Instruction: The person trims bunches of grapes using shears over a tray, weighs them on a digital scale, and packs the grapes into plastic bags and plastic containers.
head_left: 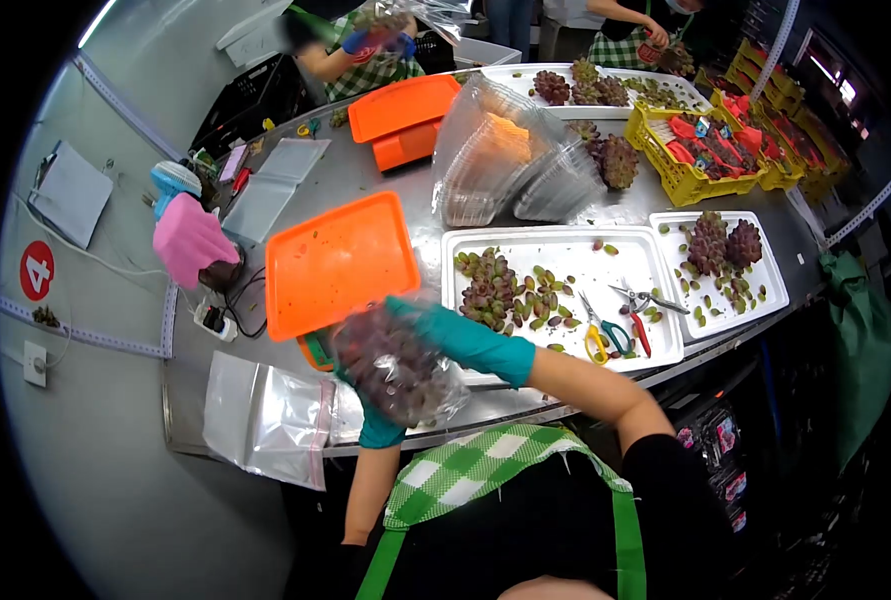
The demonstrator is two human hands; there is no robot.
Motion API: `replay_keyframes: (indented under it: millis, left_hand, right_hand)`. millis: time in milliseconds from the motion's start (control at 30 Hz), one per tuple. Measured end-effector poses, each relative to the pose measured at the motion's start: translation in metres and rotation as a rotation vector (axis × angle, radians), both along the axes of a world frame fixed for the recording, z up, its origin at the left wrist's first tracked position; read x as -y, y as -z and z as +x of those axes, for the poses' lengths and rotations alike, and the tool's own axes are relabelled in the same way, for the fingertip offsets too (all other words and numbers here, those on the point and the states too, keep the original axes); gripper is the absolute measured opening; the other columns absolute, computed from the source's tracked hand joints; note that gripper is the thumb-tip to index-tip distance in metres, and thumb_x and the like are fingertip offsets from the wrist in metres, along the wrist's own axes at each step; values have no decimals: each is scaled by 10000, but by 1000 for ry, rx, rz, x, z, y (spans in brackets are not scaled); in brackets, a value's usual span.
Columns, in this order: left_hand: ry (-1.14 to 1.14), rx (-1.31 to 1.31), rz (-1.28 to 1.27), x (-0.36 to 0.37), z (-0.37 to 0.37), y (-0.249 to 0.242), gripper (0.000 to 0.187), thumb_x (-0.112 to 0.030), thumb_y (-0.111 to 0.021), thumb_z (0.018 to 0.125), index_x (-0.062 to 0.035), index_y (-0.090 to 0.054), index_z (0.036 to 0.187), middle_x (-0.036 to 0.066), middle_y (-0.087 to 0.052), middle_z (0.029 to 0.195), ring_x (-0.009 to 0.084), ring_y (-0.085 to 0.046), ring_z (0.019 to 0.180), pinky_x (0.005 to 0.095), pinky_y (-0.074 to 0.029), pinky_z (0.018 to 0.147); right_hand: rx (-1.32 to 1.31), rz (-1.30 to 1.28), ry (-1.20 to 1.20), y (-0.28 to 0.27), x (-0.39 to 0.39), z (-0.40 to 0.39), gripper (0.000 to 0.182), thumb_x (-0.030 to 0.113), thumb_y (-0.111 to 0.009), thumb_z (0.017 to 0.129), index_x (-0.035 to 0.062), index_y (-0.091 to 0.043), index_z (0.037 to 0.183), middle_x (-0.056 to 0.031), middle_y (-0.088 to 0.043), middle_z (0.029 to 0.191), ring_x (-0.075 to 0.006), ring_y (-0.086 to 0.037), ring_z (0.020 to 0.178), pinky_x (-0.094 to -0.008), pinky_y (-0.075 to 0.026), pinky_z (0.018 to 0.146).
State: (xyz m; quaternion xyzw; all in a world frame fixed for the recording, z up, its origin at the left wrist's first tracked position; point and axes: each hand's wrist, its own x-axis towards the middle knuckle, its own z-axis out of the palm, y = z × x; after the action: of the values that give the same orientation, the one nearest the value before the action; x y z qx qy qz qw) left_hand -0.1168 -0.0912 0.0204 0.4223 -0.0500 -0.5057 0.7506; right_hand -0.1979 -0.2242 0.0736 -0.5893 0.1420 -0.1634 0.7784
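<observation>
A clear plastic bag of dark grapes is held in front of me, near the table's front edge. My left hand, in a teal glove, supports it from below and the left, its fingers mostly hidden behind the bag. My right hand, gloved alike, grips the bag's upper side, fingertips at its top. Just beyond the bag is an orange scale tray. To the right, a white tray holds loose grapes, a grape bunch, scissors and red-handled pruning snips.
Flat plastic bags lie at the front left. Nested clear packaging stands behind the white tray. A second white tray with grapes and a yellow crate are on the right. Two people work across the table.
</observation>
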Motion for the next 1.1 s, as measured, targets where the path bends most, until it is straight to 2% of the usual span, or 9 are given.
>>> replay_keyframes:
  millis: [100,167,200,300,400,467,567,867,1100]
  left_hand:
    - [-30,-41,-84,-5,12,14,553,-437,-389,863,-63,-326,1266,109,-422,1231,246,-464,1068,402,-406,902]
    - [-45,-51,-130,-5,18,19,556,-436,-388,863,-64,-319,1269,108,-414,1237,245,-461,1071,402,-406,902]
    - [-52,-50,-152,-4,21,22,557,-436,-388,862,-65,-316,1271,107,-410,1240,245,-460,1072,402,-406,902]
    - [-57,-60,-214,1,33,25,562,-436,-386,862,-66,-306,1277,106,-398,1250,244,-455,1076,403,-407,901]
    - [-52,-62,-259,4,44,28,566,-436,-385,861,-67,-297,1282,105,-387,1260,243,-451,1081,404,-408,901]
    - [-47,-69,-283,4,49,30,569,-435,-384,861,-68,-290,1286,104,-379,1266,243,-448,1084,404,-409,901]
    - [-39,-84,-311,6,54,34,574,-435,-382,860,-70,-280,1291,103,-367,1276,242,-443,1088,405,-409,900]
    - [-10,-77,-384,8,61,42,589,-434,-378,859,-74,-251,1307,99,-331,1305,240,-429,1101,407,-412,899]
    - [55,-58,-489,12,58,38,602,-433,-374,857,-77,-229,1320,97,-304,1327,238,-419,1111,409,-414,898]
  right_hand:
    - [-591,-1098,-78,-78,7,-1,631,601,-478,753,26,-580,995,-137,-577,980,-257,-557,916,-321,-442,768]
    - [-387,-1354,-139,-67,44,20,604,600,-495,736,41,-619,929,-144,-595,945,-298,-563,890,-346,-444,773]
    - [-484,-1181,-452,-79,75,39,559,587,-489,737,72,-645,887,-106,-611,884,-272,-581,787,-353,-449,752]
    - [-28,-1049,613,-70,175,67,381,375,-565,761,35,-583,933,-151,-592,820,-277,-569,741,-375,-442,728]
    - [-500,-1369,1251,-75,250,58,314,246,-469,791,-5,-568,951,-185,-590,880,-322,-578,766,-391,-461,695]
    - [-794,-1486,619,-58,287,35,296,180,-468,756,-24,-582,938,-220,-585,936,-320,-584,839,-380,-458,721]
    - [-625,-644,741,-37,308,46,301,136,-462,713,-15,-602,932,-233,-573,975,-321,-582,877,-371,-452,729]
    - [-1072,-1466,859,-66,284,32,270,271,-525,682,66,-657,799,-171,-620,834,-330,-601,798,-411,-469,708]
    - [-559,-1368,1402,-102,278,-64,251,286,-552,726,57,-583,826,-187,-594,768,-348,-581,712,-422,-442,614]
